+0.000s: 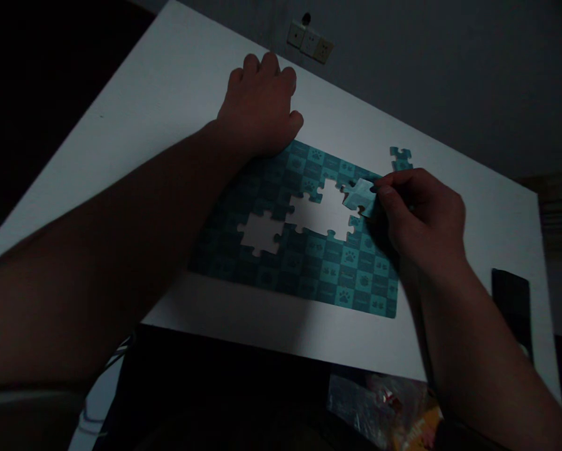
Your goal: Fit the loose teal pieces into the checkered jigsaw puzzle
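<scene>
A teal, paw-print jigsaw puzzle (pixel 351 275) lies flat on the white table, with one gap left of its middle and a larger gap toward the upper right. Between thumb and fingers, my right hand (pixel 424 216) pinches a puzzle piece (pixel 362 195), held tilted over the right end of the larger gap. My left hand (pixel 262 103) rests at the puzzle's far edge with its fingers curled under; whatever they may hold is hidden. Just beyond my right hand is another loose puzzle piece (pixel 402 156), partly covered by that hand.
The white table (pixel 135 94) runs along a grey wall with power sockets (pixel 310 42). A dark phone-like object (pixel 510 300) lies by my right forearm. Below the table's near edge are clear plastic bags (pixel 360 404) and an orange packet (pixel 422 429). The light is dim.
</scene>
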A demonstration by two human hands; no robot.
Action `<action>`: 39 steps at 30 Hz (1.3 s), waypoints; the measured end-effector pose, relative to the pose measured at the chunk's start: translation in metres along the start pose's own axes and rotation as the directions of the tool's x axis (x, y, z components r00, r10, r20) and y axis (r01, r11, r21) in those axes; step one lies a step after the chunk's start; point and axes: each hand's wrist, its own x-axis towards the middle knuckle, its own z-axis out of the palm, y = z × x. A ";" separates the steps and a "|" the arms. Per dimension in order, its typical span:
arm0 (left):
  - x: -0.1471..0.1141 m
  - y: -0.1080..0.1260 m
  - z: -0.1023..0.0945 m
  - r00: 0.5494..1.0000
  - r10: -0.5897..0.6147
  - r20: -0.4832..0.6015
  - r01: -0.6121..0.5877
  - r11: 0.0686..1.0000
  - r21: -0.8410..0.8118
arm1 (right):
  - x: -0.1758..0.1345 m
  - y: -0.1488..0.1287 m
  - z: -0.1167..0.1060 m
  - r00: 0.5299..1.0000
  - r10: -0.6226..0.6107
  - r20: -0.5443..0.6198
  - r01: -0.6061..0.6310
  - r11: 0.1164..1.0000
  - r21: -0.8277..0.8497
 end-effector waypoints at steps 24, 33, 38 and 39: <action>0.000 -0.016 0.007 0.998 0.017 -0.053 -0.020 0.999 -0.051 | 0.010 -0.019 -0.020 0.963 -0.186 0.194 0.203 0.977 -0.069; 0.003 -0.017 0.002 1.000 -0.009 -0.018 0.010 0.999 0.032 | 0.005 -0.009 -0.056 0.992 0.098 0.078 -0.062 0.928 -0.367; 0.011 -0.025 0.005 0.999 0.034 -0.028 -0.035 0.998 -0.046 | -0.043 0.031 -0.081 0.920 0.313 -0.235 -0.386 0.823 -0.416; 0.014 -0.027 0.007 0.998 0.047 -0.044 -0.050 0.997 -0.064 | -0.052 0.040 -0.085 0.888 0.360 -0.286 -0.451 0.804 -0.389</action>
